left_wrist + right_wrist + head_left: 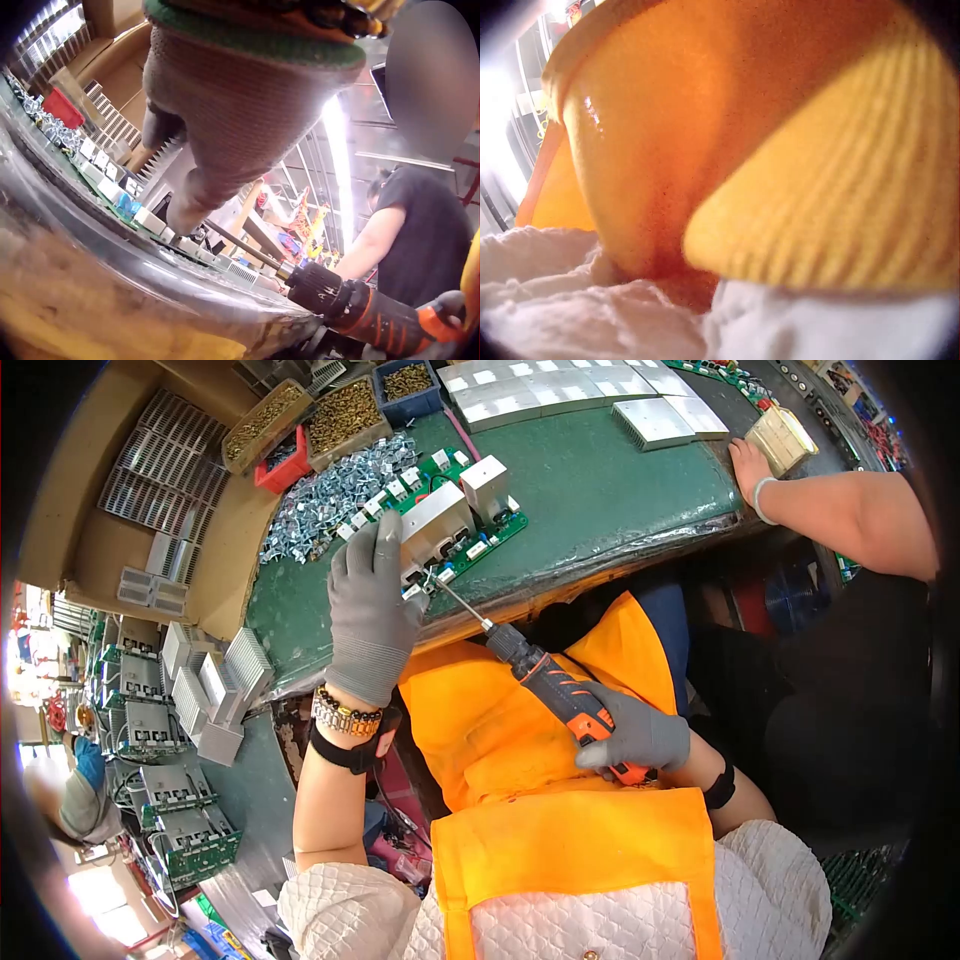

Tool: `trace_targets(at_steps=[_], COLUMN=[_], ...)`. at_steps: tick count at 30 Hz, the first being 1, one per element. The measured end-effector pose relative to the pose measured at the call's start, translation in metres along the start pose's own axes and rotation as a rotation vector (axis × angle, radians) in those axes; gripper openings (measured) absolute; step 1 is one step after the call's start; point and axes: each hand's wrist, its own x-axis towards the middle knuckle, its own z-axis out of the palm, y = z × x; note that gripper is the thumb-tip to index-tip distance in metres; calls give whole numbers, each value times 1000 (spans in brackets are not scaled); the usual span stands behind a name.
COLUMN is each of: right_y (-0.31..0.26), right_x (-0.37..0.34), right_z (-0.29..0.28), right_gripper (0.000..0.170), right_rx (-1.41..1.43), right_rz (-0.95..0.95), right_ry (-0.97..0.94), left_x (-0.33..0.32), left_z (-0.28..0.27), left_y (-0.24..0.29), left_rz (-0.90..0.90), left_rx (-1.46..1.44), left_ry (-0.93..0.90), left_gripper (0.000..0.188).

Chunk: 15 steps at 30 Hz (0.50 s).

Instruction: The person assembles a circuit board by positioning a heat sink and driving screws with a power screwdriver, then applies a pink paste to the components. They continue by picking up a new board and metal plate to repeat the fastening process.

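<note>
A green circuit board [515, 525] with silver heat sinks lies near the edge of the green bench. My gloved left hand [372, 595] holds the left end of the longer heat sink [437, 525]; in the left wrist view, thumb and fingers straddle its finned end. My gloved right hand [640, 732] grips an orange and black electric screwdriver [555, 695] over my lap. Its long bit [460, 602] points up and left, the tip right at the row of parts along the heat sink's near side, close to my left thumb. Only apron and a ribbed cuff [840, 195] show in the right wrist view.
Small metal clips [335, 495] lie heaped behind the board, by a red bin [285, 463] and bins of brass screws [345, 422]. A cardboard box [190, 490] holds heat sinks. Flat silver blocks [540, 390] line the back. Another person's hand [750, 468] rests at the bench's right corner.
</note>
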Motion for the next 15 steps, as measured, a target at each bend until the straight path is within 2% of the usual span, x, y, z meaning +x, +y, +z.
trace_targets(at_steps=[7, 15], right_y=[7, 4], right_x=[6, 8], right_z=[0, 5], right_gripper=[81, 81], right_rx=[130, 95], right_rz=[-44, -24], right_ry=[-62, -39], left_x=[-1, -1], left_z=[5, 7], left_y=[-3, -2], left_rz=[25, 11], left_rx=[-47, -7], left_ry=[43, 47], left_gripper=[94, 95])
